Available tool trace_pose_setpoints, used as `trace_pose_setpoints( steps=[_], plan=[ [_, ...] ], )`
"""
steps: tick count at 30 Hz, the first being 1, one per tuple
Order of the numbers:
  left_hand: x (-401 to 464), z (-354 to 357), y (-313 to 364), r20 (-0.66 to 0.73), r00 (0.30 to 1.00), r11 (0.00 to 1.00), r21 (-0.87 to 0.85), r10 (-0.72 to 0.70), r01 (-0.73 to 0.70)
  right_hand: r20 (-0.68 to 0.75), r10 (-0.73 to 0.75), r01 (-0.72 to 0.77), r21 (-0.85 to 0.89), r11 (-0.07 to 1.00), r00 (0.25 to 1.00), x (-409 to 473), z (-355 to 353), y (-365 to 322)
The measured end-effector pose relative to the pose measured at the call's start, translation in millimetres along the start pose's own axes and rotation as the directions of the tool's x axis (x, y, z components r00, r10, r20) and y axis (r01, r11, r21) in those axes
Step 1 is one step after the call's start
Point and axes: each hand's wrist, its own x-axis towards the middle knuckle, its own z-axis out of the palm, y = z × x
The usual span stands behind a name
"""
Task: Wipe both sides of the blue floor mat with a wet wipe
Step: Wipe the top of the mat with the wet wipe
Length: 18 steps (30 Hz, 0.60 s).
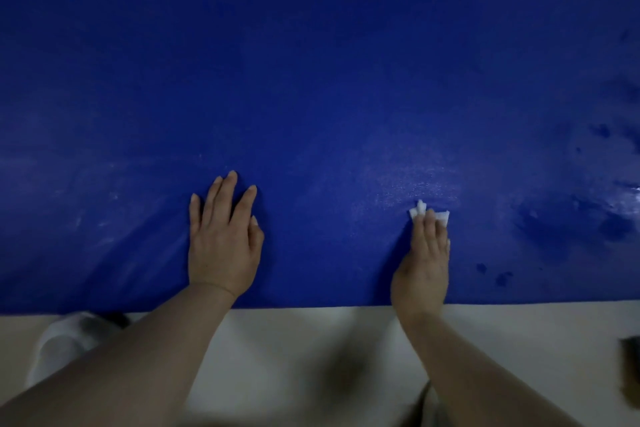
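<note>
The blue floor mat point(311, 80) lies flat on a pale floor and fills most of the head view. My left hand point(221, 239) rests palm down on the mat near its front edge, fingers straight and spread. My right hand point(424, 260) lies flat on the mat to the right, its straight fingers pressing a small crumpled white wet wipe point(440, 216) against the surface. Only the wipe's far edge shows beyond my fingertips. Damp, shiny streaks and dark wet patches mark the mat around the wipe and toward the right.
Pale floor point(311, 350) runs along the mat's front edge and shows again at the top right corner. A white slipper point(65, 340) sits at the lower left by my arm. A dark blurred object point(630, 371) is at the right edge.
</note>
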Motion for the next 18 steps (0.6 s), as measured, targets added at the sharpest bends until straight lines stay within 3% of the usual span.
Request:
trace_pose_setpoints(
  steps=[3,5,8,11,15,18],
  plan=[
    [0,0,0,-0.002,1.000,1.000,0.001,-0.002,0.002,0.005,-0.212,0.212,-0.039,0.977,0.977,-35,15,-38],
    [1,1,0,-0.002,1.000,1.000,0.008,0.001,-0.001,0.139,-0.464,0.474,-0.051,0.879,0.875,-74,24,-64],
    [1,1,-1,0.004,1.000,1.000,0.010,0.013,-0.013,0.229,-0.632,0.633,0.081,0.770,0.740,-96,30,-83],
    [0,0,-2,0.003,1.000,1.000,0.001,0.013,-0.013,0.253,-0.619,0.623,0.074,0.778,0.743,-80,13,-61],
    [1,-1,0,0.005,1.000,1.000,-0.004,0.011,-0.011,0.213,-0.397,0.406,0.003,0.914,0.893,-57,-17,2],
    [0,-1,0,-0.006,1.000,1.000,0.000,0.009,-0.009,0.091,-0.187,0.189,-0.020,0.982,0.978,-59,-14,11]
  ],
)
